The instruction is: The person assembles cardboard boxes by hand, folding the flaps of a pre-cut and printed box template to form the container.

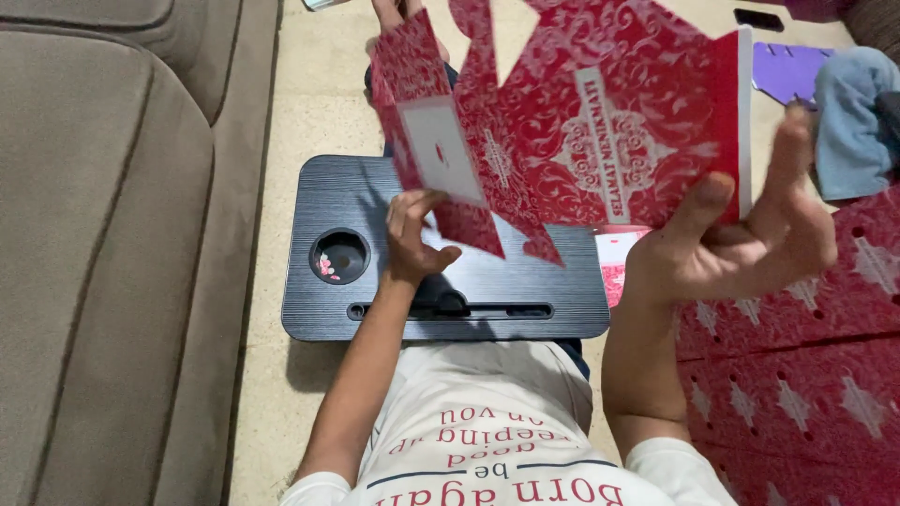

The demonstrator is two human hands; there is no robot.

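The red patterned cardboard sheet [600, 122] blocks everything above and ahead of my left hand [412, 239]. Beneath it, bare black lap desk [525, 300] lies open. Further left, the cup well [339, 256] dips, then clear floor, then the sofa [103, 253] walls me in. My right hand [741, 239] is hemmed from below by stacked red sheets [797, 384].

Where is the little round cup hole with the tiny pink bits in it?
In the head view, the round cup hole sits in the black lap tray's left end, just left of the left hand, near the grey sofa.
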